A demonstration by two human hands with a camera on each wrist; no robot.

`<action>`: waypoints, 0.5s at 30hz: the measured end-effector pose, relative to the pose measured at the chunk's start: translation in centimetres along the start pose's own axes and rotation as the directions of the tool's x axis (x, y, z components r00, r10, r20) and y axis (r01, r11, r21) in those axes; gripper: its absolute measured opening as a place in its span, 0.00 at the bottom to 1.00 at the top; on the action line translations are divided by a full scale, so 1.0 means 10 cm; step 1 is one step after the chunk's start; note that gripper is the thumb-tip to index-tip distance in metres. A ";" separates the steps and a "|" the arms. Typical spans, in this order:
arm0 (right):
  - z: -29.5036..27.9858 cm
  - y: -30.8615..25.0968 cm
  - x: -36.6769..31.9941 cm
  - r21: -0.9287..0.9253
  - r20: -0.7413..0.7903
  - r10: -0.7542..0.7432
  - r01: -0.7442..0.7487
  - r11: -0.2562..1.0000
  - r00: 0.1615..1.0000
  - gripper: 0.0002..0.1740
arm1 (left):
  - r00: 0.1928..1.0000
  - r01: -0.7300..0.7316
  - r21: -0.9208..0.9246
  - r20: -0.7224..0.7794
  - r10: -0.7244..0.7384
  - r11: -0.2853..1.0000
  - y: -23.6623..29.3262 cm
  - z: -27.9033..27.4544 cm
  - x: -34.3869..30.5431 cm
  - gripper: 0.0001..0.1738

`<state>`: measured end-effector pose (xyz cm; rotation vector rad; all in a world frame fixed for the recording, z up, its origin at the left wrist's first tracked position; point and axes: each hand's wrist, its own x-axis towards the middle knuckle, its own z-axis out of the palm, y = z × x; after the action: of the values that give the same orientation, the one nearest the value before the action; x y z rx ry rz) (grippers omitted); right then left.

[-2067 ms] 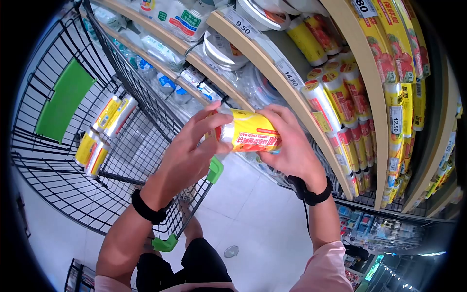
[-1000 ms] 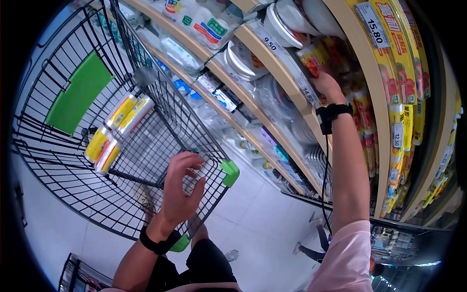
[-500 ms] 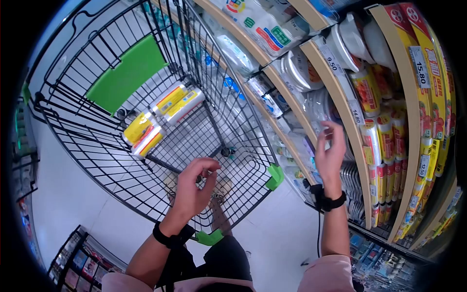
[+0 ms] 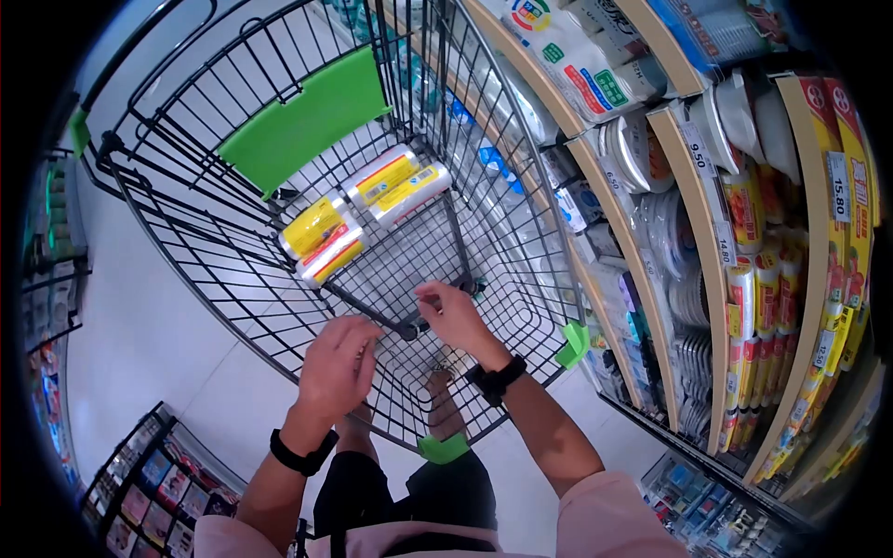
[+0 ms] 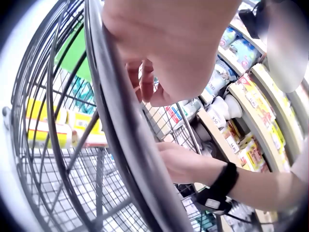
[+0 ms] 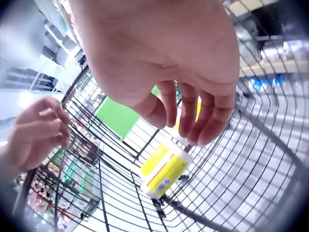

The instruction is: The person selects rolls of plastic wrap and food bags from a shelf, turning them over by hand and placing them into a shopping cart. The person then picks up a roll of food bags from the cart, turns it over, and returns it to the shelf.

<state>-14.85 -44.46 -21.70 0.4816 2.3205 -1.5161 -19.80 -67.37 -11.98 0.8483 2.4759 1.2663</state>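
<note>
Both hands are empty, with their fingers loosely bent. In the head view the left hand [image 4: 337, 367] hovers by the near left rim of the black wire shopping cart [image 4: 521, 237]. My right hand [image 4: 456, 316] is over the basket, a little further in. Several yellow and white rolls of food bags lie in pairs on the cart's floor, one pair [image 4: 321, 237] to the left and another [image 4: 400, 186] beyond it. The right wrist view shows rolls [image 6: 164, 166] below the curled fingertips. In the left wrist view the cart's rim [image 5: 140, 145] crosses in front of the hand.
A curved shelf unit [image 4: 716, 344] stands on the right, with bag rolls [image 4: 767, 293], plastic bowls [image 4: 637, 153] and price tags. A green panel [image 4: 312, 121] hangs at the cart's far end. Low racks [image 4: 149, 493] stand at the lower left.
Earlier both hands held a food bag roll; then the right hand reached with it to the shelf and came back empty, over the cart. The view has swung toward the cart.
</note>
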 end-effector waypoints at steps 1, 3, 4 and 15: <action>0.17 0.12 0.11 -0.001 0.045 0.014 -0.014 1.000 0.999 0.19 | 1.000 -0.013 0.022 0.017 0.012 1.000 0.04 0.02 0.00 0.15; 0.54 0.33 0.36 0.007 0.055 0.041 -0.041 0.999 0.998 0.27 | 0.996 -0.089 -0.007 -0.006 0.089 0.996 0.03 0.02 0.00 0.17; 0.72 0.42 0.54 0.017 0.022 0.050 -0.050 0.999 0.999 0.32 | 0.992 -0.129 -0.019 -0.021 0.128 0.992 0.02 0.01 0.01 0.18; 1.44 0.41 1.44 -0.058 -0.264 0.106 -0.125 0.990 0.959 0.49 | 0.971 -0.238 -0.128 -0.039 0.235 0.963 -0.05 -0.05 -0.13 0.19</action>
<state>-24.58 -54.68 -36.93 0.8267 2.4829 -1.3780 -19.21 -68.74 -12.14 1.1273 2.3305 1.5065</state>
